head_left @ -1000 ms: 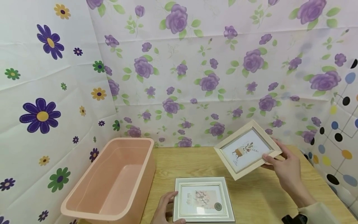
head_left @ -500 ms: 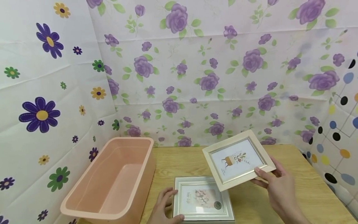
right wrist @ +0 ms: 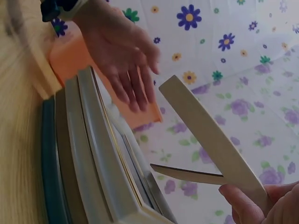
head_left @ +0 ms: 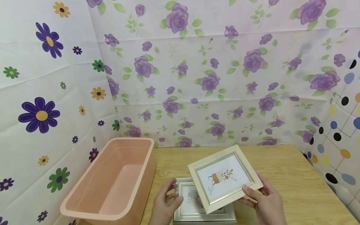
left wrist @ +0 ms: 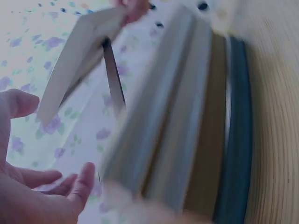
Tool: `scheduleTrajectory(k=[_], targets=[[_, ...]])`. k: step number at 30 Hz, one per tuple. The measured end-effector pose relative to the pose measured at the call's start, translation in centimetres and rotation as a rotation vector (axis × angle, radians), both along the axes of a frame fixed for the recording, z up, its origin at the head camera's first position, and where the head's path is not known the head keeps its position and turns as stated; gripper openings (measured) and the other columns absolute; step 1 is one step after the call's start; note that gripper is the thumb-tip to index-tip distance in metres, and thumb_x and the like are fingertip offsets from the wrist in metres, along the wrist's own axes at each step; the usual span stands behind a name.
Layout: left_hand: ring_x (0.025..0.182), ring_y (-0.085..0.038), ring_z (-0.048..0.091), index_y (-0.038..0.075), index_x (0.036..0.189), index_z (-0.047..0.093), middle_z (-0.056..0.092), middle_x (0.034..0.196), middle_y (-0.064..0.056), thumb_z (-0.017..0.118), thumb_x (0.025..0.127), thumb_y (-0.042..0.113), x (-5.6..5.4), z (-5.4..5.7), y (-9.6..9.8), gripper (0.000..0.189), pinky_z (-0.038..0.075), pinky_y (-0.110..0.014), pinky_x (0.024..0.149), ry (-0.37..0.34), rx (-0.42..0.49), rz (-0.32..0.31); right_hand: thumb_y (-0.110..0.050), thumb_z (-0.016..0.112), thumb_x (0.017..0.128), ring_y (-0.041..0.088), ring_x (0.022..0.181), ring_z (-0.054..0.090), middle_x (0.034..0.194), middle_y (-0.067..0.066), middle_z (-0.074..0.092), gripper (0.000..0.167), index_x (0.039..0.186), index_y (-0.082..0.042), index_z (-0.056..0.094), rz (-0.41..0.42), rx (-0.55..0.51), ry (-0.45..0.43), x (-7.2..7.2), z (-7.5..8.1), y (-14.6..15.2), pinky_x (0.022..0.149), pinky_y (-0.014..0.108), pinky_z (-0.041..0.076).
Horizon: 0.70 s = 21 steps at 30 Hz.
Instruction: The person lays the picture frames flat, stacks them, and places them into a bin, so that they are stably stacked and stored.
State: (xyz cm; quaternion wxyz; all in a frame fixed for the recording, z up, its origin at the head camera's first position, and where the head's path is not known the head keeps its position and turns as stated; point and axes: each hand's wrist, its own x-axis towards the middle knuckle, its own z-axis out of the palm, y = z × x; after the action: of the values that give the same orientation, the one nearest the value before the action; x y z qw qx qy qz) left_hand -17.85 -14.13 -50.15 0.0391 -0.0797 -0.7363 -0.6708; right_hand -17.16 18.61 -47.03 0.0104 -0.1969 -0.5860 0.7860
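My right hand (head_left: 267,200) pinches a cream picture frame (head_left: 225,179) by its right corner, thumb on the front border. The frame is tilted above a stack of frames and overlaps it in the head view. A thin stand leg (right wrist: 187,174) sticks out from its back in the right wrist view. Top of the stack is a silver-white frame (head_left: 187,203) with a flower picture, partly hidden. Below it, the stacked edges (left wrist: 196,130) show white, brown and teal layers. At the stack's left side my left hand (head_left: 166,203) is held with relaxed, parted fingers, gripping nothing.
A pink plastic tub (head_left: 147,162) stands on the left of the wooden table (head_left: 292,168). Patterned cloth (head_left: 180,75) with purple roses hangs behind, with more printed cloth on both sides.
My right hand has brought the cream frame leftward and down, from beside the stack to above it. My left hand's fingers have come away from the top frame's edge.
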Motion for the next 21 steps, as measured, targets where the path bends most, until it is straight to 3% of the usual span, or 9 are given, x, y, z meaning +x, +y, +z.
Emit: scheduleTrajectory(k=[2, 6, 10, 15, 21], targets=[[0.132, -0.008, 0.061, -0.016, 0.16, 0.038, 0.05, 0.159, -0.034, 0.073, 0.101, 0.015, -0.2, 0.2, 0.3, 0.075, 0.056, -0.02, 0.101, -0.062, 0.089, -0.099, 0.005, 0.075, 0.098, 0.017, 0.095, 0.081, 0.117, -0.003, 0.065, 0.091, 0.174, -0.017, 0.03, 0.005, 0.0, -0.011, 0.4, 0.0, -0.5, 0.09, 0.042, 0.067], [0.142, -0.017, 0.056, -0.02, 0.165, 0.014, 0.038, 0.166, -0.039, 0.067, 0.105, 0.029, -0.9, 0.0, 0.8, 0.094, 0.053, -0.021, 0.109, -0.19, 0.261, -0.325, 0.007, 0.076, 0.097, 0.019, 0.095, 0.081, 0.115, -0.001, 0.066, 0.09, 0.173, -0.017, 0.033, 0.012, -0.012, -0.04, 1.0, 0.0, -1.2, 0.088, 0.044, 0.067], [0.138, -0.016, 0.057, -0.024, 0.163, 0.005, 0.043, 0.164, -0.034, 0.066, 0.106, 0.033, -1.5, -0.2, 1.0, 0.101, 0.054, -0.026, 0.112, -0.238, 0.386, -0.442, 0.007, 0.077, 0.095, 0.02, 0.095, 0.08, 0.114, -0.003, 0.067, 0.093, 0.173, -0.018, 0.033, 0.014, -0.027, -0.045, 1.1, 0.1, -1.7, 0.087, 0.044, 0.067], [0.131, -0.009, 0.061, -0.025, 0.162, 0.004, 0.053, 0.157, -0.02, 0.067, 0.105, 0.025, -1.5, -0.2, 1.0, 0.099, 0.054, -0.024, 0.111, -0.242, 0.452, -0.437, 0.006, 0.079, 0.095, 0.02, 0.094, 0.08, 0.114, -0.002, 0.065, 0.094, 0.173, -0.019, 0.034, 0.01, -0.024, -0.049, 1.2, 0.1, -1.8, 0.087, 0.044, 0.067], [0.122, -0.011, 0.063, -0.025, 0.161, 0.018, 0.063, 0.136, -0.006, 0.073, 0.098, 0.012, -1.4, -0.1, 1.1, 0.092, 0.058, -0.021, 0.101, -0.255, 0.461, -0.321, 0.006, 0.08, 0.094, 0.021, 0.094, 0.079, 0.114, -0.001, 0.065, 0.094, 0.172, -0.019, 0.035, 0.004, -0.014, -0.06, 1.3, -0.3, -1.8, 0.086, 0.045, 0.068]])
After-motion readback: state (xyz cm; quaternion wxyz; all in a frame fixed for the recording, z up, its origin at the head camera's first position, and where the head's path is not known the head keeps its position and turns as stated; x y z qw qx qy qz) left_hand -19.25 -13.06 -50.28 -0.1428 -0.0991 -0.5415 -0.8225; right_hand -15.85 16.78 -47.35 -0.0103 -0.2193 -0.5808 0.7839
